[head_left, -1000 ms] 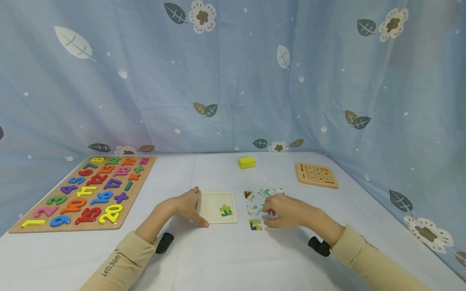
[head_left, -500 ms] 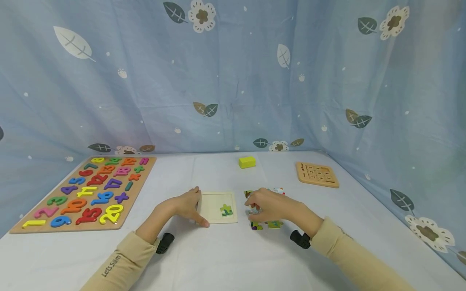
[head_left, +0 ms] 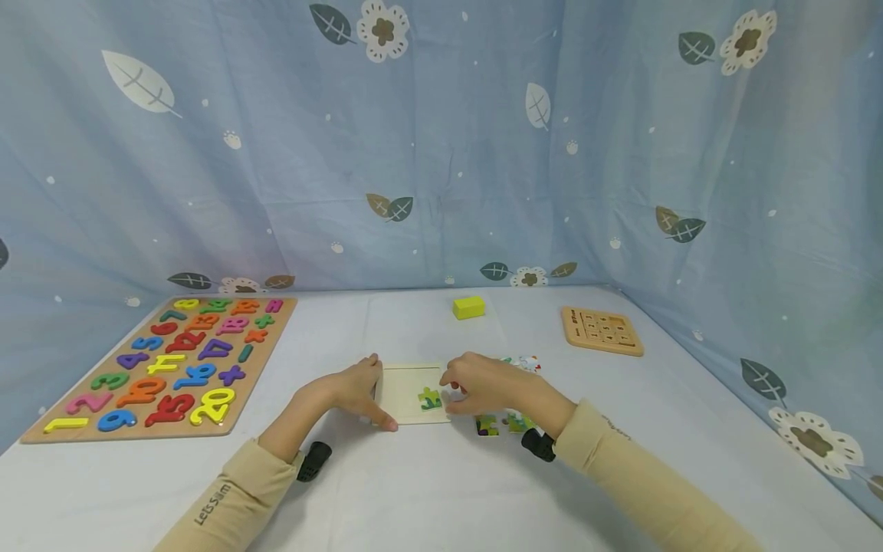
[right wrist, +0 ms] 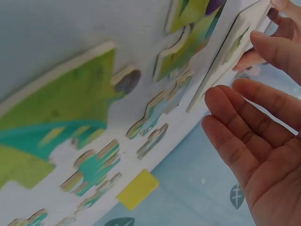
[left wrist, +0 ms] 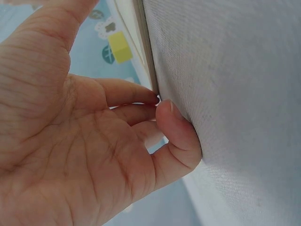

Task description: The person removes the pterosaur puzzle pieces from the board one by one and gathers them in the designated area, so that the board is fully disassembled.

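The wooden puzzle tray (head_left: 400, 392) lies flat in the middle of the head view, with a green puzzle piece (head_left: 430, 398) inside it. My left hand (head_left: 355, 389) holds the tray at its left side, thumb by the front corner and fingers along the edge. My right hand (head_left: 491, 385) hovers over the tray's right edge, thumb and fingers apart and bent. In the right wrist view its fingers (right wrist: 230, 115) show nothing between them. Loose puzzle pieces (right wrist: 70, 117) lie on the table under and beside that hand, partly hidden from the head camera.
At left lies a board of coloured numbers (head_left: 162, 368). A yellow block (head_left: 469, 307) stands behind the tray. The wooden number slide board (head_left: 602, 331) is at the back right. A blue patterned curtain (head_left: 441, 153) hangs behind the white table.
My right hand has moved left, from above the loose pieces to the tray's right edge. My left hand and the tray have stayed put.
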